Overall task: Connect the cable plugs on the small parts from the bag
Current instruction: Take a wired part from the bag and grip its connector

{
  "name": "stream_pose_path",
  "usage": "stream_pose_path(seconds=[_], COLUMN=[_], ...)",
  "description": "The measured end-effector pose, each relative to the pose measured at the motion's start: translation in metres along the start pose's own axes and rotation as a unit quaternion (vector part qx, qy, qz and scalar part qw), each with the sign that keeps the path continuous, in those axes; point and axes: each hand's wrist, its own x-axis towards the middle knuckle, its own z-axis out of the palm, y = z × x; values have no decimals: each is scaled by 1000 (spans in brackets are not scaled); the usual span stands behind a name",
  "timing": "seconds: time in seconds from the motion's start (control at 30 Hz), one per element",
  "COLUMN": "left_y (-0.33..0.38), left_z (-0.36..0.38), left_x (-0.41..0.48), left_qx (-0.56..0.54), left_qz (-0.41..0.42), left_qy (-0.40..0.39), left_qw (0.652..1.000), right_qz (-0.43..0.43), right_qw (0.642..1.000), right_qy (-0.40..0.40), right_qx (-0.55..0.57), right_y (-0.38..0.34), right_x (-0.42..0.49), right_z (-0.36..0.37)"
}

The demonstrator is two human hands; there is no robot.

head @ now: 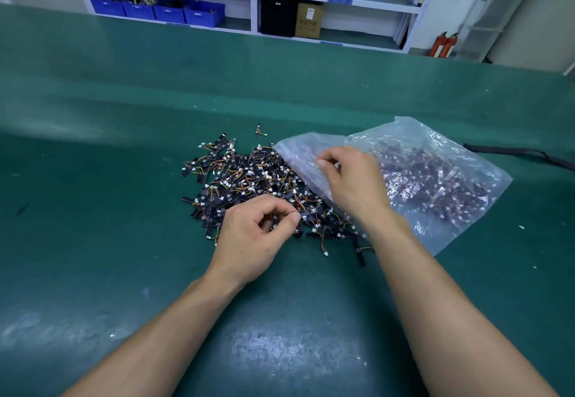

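Picking is judged underway: 1 small part (306, 216) is pinched by the left grip (258, 231), the right grip's (351, 178) hold cannot be told, and plugs must be aligned next.

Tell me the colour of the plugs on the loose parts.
White plugs on the pile of parts; the head view shows them best.

We're in an electronics assembly workshop here: a long green surface (124, 101), white shelves (255, 1) behind it loaded with blue bins (203, 13), a carton (308, 20), two red fire extinguishers (443, 44), and a heap of small wired parts (249, 175) beside a clear bag (435, 178).
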Motion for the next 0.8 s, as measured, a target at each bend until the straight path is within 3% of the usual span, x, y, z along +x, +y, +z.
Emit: stream_pose_path(seconds=[0.07,0.13,0.23,0.43,0.8], left_y=[-1,-2,-2,-6,-5], left_z=[0,-1,-2,-3,0], left_x=[0,1,2,2,0], left_qx=[-1,-6,-19,-35,-14], left_qz=[-1,-6,-18,-25,13], left_qy=[-1,2,8,6,-36], left_qw=[1000,1000,1000,999,999], right_qz=[6,-7,-26,81,93], right_qw=[1000,999,987,926,913], right_qy=[-13,31,89,-48,-54], right_qx=[-7,5,127,366,394], right_y=[0,0,-6,-21,-12], right_x=[-6,-16,-41,-86,-92], right_z=[0,-5,-14,-7,3])
